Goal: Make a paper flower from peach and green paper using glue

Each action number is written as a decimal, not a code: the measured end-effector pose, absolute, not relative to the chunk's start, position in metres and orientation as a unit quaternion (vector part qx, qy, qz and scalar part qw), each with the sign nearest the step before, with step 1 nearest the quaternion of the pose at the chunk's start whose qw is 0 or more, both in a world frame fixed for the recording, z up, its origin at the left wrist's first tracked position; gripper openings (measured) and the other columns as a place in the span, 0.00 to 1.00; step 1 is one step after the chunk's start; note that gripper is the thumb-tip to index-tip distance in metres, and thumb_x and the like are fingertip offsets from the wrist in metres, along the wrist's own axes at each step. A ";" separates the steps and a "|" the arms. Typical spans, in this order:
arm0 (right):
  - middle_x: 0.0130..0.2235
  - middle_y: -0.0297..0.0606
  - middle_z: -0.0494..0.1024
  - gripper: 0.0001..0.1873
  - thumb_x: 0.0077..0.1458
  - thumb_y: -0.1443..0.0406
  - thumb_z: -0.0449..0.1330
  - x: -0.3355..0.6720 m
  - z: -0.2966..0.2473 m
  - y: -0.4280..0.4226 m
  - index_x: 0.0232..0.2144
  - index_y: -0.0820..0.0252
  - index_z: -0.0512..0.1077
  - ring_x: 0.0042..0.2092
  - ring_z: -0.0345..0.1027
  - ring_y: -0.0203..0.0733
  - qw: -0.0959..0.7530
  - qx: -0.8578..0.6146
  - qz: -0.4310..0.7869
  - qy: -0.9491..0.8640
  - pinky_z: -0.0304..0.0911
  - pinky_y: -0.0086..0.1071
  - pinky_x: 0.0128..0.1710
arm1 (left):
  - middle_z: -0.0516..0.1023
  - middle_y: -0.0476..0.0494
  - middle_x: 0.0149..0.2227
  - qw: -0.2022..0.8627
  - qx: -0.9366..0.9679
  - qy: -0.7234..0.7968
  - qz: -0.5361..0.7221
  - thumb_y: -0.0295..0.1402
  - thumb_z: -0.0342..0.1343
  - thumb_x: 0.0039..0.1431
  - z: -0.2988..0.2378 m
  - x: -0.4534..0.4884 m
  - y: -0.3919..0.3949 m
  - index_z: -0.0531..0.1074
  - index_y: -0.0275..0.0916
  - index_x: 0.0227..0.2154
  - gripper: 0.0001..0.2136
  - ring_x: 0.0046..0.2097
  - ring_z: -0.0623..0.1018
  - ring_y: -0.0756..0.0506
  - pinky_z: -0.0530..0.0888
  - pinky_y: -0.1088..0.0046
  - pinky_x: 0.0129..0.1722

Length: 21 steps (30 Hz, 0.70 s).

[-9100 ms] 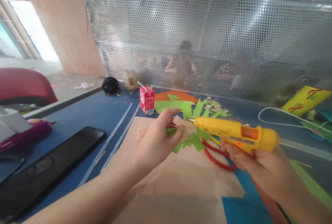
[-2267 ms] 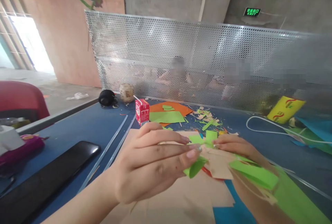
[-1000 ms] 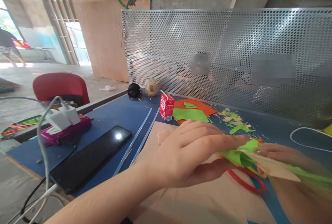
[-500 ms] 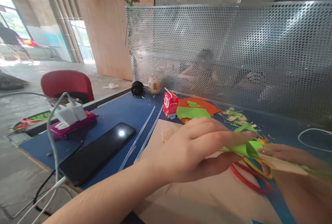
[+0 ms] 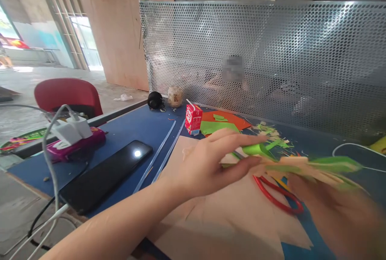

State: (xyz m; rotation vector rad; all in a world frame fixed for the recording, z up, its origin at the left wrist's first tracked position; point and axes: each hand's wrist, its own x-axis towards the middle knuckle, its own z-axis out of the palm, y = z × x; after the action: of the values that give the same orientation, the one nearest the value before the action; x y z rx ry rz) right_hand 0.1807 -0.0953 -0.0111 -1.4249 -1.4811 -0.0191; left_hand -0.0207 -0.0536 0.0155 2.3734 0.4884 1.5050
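My left hand (image 5: 200, 167) reaches in from the lower left, thumb and fingers bent round a curled piece of light green paper (image 5: 255, 149). On the right, my right hand (image 5: 328, 203) is smeared by motion. It grips a bundle of green and beige paper strips (image 5: 301, 165), whose left end meets my left fingertips. Red-handled scissors (image 5: 279, 197) lie beneath the hands, with only part of them showing. Under them are beige paper sheets (image 5: 223, 220). Green paper scraps (image 5: 273, 133) are scattered behind the hands.
A red drink carton (image 5: 193, 119) with a straw stands near orange paper (image 5: 241, 121). To the left lie clear sticks (image 5: 159, 153), a black phone (image 5: 105, 175) with its light on and a purple power strip (image 5: 75, 143). A perforated metal screen (image 5: 193, 43) borders the table.
My right hand has turned and lifted the paper bundle, so its green and beige strips now extend to the right. The camera view has shifted slightly right.
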 end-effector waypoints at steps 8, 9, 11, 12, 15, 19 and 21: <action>0.26 0.36 0.76 0.12 0.39 0.59 0.61 0.165 -0.015 -0.092 0.27 0.59 0.72 0.28 0.70 0.40 0.589 -0.567 0.184 -0.546 0.66 0.27 0.25 | 0.74 0.44 0.35 0.275 0.759 0.297 0.510 0.33 0.52 0.50 0.012 -0.017 -0.043 0.69 0.37 0.38 0.12 0.32 0.70 0.51 0.70 0.76 0.29; 0.26 0.36 0.76 0.11 0.38 0.59 0.61 0.165 -0.014 -0.091 0.27 0.59 0.72 0.28 0.70 0.39 0.589 -0.564 0.195 -0.544 0.66 0.26 0.25 | 0.73 0.43 0.35 0.295 0.753 0.297 0.507 0.34 0.53 0.50 0.012 -0.017 -0.042 0.69 0.36 0.37 0.11 0.32 0.70 0.50 0.70 0.75 0.30; 0.26 0.37 0.75 0.11 0.39 0.59 0.61 0.166 -0.013 -0.090 0.26 0.60 0.71 0.27 0.69 0.38 0.585 -0.557 0.221 -0.546 0.65 0.25 0.24 | 0.73 0.43 0.35 0.330 0.743 0.293 0.504 0.34 0.53 0.50 0.011 -0.017 -0.039 0.69 0.35 0.36 0.11 0.33 0.71 0.50 0.70 0.74 0.31; 0.26 0.37 0.75 0.11 0.39 0.59 0.61 0.168 -0.013 -0.089 0.25 0.61 0.71 0.27 0.68 0.37 0.580 -0.555 0.233 -0.549 0.64 0.25 0.23 | 0.73 0.42 0.35 0.344 0.739 0.290 0.501 0.34 0.53 0.50 0.011 -0.017 -0.038 0.69 0.35 0.35 0.10 0.33 0.71 0.49 0.70 0.74 0.32; 0.24 0.37 0.73 0.12 0.39 0.59 0.61 0.172 -0.013 -0.086 0.24 0.62 0.70 0.23 0.65 0.34 0.560 -0.551 0.264 -0.559 0.59 0.24 0.18 | 0.72 0.43 0.35 0.380 0.726 0.295 0.492 0.35 0.53 0.50 0.009 -0.017 -0.035 0.69 0.35 0.33 0.10 0.34 0.72 0.49 0.70 0.73 0.33; 0.19 0.33 0.68 0.12 0.39 0.59 0.61 0.174 -0.016 -0.082 0.23 0.62 0.68 0.18 0.57 0.29 0.557 -0.538 0.317 -0.548 0.54 0.24 0.15 | 0.72 0.44 0.35 0.429 0.697 0.314 0.481 0.38 0.52 0.50 0.007 -0.016 -0.032 0.69 0.36 0.33 0.11 0.33 0.72 0.50 0.70 0.75 0.30; 0.17 0.30 0.65 0.12 0.39 0.59 0.61 0.174 -0.017 -0.079 0.23 0.62 0.67 0.15 0.52 0.27 0.557 -0.529 0.350 -0.535 0.50 0.23 0.14 | 0.72 0.45 0.34 0.438 0.685 0.323 0.485 0.38 0.52 0.50 0.006 -0.016 -0.031 0.69 0.37 0.33 0.11 0.32 0.72 0.51 0.69 0.77 0.29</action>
State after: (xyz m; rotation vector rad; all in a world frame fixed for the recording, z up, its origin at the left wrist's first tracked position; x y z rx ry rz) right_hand 0.1737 -0.0794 -0.0173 -1.2493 -1.2625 0.8267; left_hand -0.0163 -0.0308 0.0063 1.7020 0.8036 1.2061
